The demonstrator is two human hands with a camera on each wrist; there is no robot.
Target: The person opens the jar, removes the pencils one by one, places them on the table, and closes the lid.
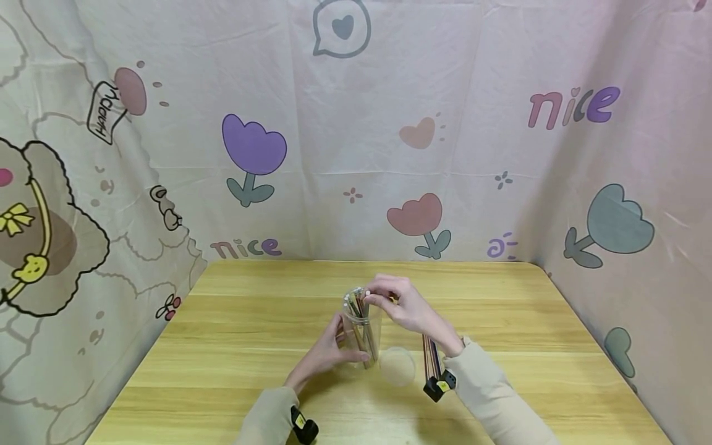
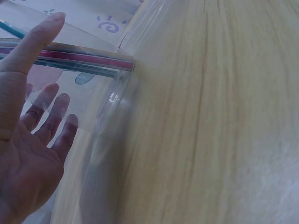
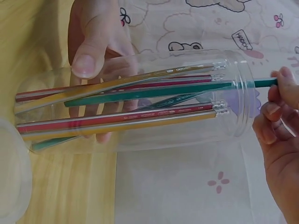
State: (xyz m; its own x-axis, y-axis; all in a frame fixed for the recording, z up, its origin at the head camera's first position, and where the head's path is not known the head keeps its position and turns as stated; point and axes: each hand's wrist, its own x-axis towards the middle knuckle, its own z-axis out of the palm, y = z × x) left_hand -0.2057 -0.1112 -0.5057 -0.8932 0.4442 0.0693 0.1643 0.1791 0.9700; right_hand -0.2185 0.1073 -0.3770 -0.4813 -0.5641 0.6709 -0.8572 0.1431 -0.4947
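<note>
A clear plastic jar [image 1: 375,337] stands on the table with several pencils in it. My left hand [image 1: 328,352] holds the jar low on its side; in the left wrist view the thumb and fingers of the left hand [image 2: 35,154] lie round its wall. At the jar's mouth, my right hand [image 1: 403,306] pinches the top end of a green pencil [image 3: 187,89]. Most of that pencil is inside the jar, its lower end above the bottom. Around it lean red, yellow and green pencils [image 3: 163,122] with their eraser ends towards the mouth.
A round translucent lid [image 1: 398,366] lies on the wooden table [image 1: 250,334], just right of the jar. More pencils [image 1: 427,358] lie beneath the right forearm, partly hidden. A printed cloth [image 1: 345,123] hangs behind the table and at its sides.
</note>
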